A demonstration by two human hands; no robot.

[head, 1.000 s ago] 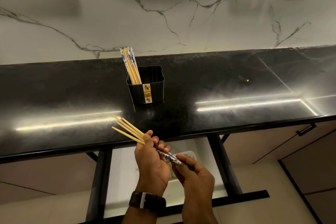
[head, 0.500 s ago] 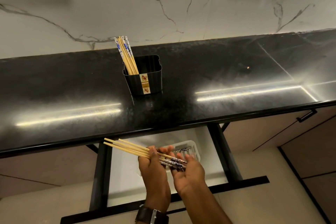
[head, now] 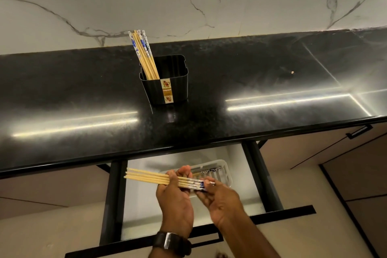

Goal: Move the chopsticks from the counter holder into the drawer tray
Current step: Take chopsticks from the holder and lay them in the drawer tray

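A bundle of several wooden chopsticks (head: 146,177) with blue-and-white patterned ends lies level across both my hands, above the open drawer. My left hand (head: 174,197) grips the bundle at its middle. My right hand (head: 219,199) pinches the patterned ends. Just behind my fingers sits the white slotted tray (head: 225,170) in the drawer, with a few chopsticks (head: 209,171) lying inside it. On the counter stands the black holder (head: 167,81), and several more chopsticks (head: 142,52) lean in its left corner.
The black counter's front edge (head: 188,144) overhangs the back of the drawer. Black drawer rails (head: 114,195) run on both sides and a black front bar (head: 282,212) closes it. A closed cabinet with a black handle (head: 359,131) is at right.
Both hands carried the chopstick bundle down from the counter edge to above the drawer tray, and the bundle turned from tilted to level. The camera has tipped downward.
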